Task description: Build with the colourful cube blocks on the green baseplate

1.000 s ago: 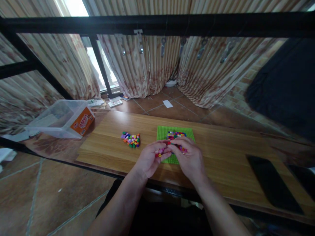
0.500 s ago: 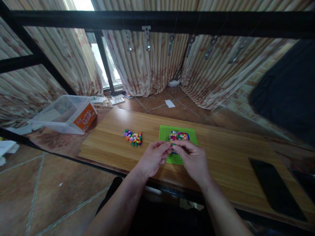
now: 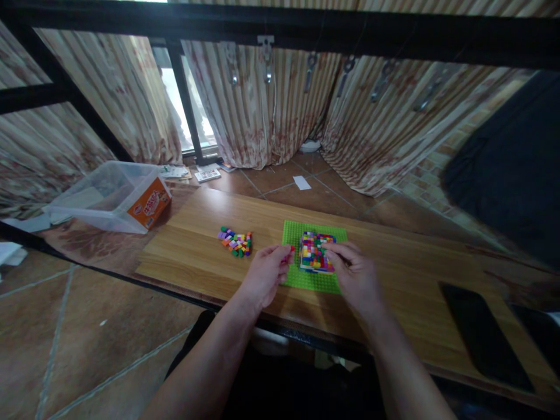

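A block of many small coloured toy bricks (image 3: 311, 249) stands on a green studded baseplate (image 3: 291, 233). My left hand (image 3: 268, 269) is closed just left of the block, with a red toy brick (image 3: 291, 249) at its thumb and fingertips. Over the block's right side is my right hand (image 3: 355, 273), its thumb and forefinger pinched close to the top bricks. Whether a small brick sits in that pinch is too fine to see. Farther left, a loose pile of coloured toy bricks (image 3: 236, 242) lies on the wooden table (image 3: 188, 245).
A black flat panel (image 3: 483, 335) lies on the right of the table. Beyond its left end stands a clear plastic bin (image 3: 109, 195) with an orange label. A black metal bar (image 3: 306, 29) with hanging hooks crosses the top, before striped curtains (image 3: 271, 116).
My hands, together over the block before, have parted. The left drew back leftward with a red toy brick, and the right shifted right over the block, uncovering its front side.
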`<state>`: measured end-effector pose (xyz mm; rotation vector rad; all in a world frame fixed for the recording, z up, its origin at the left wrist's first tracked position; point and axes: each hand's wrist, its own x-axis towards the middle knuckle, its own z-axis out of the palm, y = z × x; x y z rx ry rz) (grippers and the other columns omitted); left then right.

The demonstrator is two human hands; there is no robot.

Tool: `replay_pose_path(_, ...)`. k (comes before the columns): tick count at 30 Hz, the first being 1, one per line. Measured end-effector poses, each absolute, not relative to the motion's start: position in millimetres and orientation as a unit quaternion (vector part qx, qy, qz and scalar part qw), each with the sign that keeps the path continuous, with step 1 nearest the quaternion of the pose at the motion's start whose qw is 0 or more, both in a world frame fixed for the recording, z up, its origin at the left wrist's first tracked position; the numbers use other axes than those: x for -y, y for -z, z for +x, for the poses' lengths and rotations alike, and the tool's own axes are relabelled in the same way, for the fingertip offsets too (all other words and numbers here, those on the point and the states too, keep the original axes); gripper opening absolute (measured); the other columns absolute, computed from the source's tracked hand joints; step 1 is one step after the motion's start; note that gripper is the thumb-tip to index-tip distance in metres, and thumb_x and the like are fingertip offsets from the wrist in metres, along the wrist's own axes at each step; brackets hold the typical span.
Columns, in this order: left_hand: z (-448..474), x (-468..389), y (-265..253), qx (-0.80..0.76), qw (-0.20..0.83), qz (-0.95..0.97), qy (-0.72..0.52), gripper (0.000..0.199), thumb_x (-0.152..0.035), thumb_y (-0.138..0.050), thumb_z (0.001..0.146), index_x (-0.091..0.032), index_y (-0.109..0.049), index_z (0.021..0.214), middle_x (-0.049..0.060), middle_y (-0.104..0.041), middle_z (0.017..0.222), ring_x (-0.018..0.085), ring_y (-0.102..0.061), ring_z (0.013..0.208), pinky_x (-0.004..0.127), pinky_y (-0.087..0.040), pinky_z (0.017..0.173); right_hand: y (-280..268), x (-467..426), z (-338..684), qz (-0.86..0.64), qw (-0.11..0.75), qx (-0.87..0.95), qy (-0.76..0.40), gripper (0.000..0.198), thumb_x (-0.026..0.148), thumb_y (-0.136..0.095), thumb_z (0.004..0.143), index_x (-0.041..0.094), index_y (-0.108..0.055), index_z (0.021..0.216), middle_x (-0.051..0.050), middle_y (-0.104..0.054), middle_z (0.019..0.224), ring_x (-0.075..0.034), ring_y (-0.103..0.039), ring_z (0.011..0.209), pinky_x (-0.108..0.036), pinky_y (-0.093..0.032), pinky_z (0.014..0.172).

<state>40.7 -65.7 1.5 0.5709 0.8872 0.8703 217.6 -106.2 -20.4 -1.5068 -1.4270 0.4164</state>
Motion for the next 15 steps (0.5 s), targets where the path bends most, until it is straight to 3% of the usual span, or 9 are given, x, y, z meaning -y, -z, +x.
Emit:
replay_pose_path(8,41.2,67.2,-3.1,-0.422,0.773,0.261,-0.396,0.017,-0.02,-0.066,0.072,-0.01,-0.057,0.063,-0.003,-0.049,0.059,-0.002,-0.028,0.039,0.016,-0.011,0.038,28.1,103.3,218.4,-0.644,0.394,0.65,-0.086,0.017,0.028,-0.061,0.085,0.026,-0.077,0.084,-0.006,-0.065,0.093,-0.024,-0.059,0.092,-0.043,-0.048,0.083)
replay_pose_path(15,41.5,66.1,-2.2,-0.423,0.775,0.26,-0.391,0.015,-0.019,-0.066,0.073,-0.011,-0.057,0.065,-0.003,-0.05,0.06,-0.001,-0.028,0.039,0.016,-0.011,0.039,35.0,101.6,223.9,-0.655,0.397,0.639,-0.079,0.012,0.029,-0.065,0.081,0.027,-0.077,0.081,-0.006,-0.063,0.098,-0.026,-0.057,0.098,-0.045,-0.046,0.087)
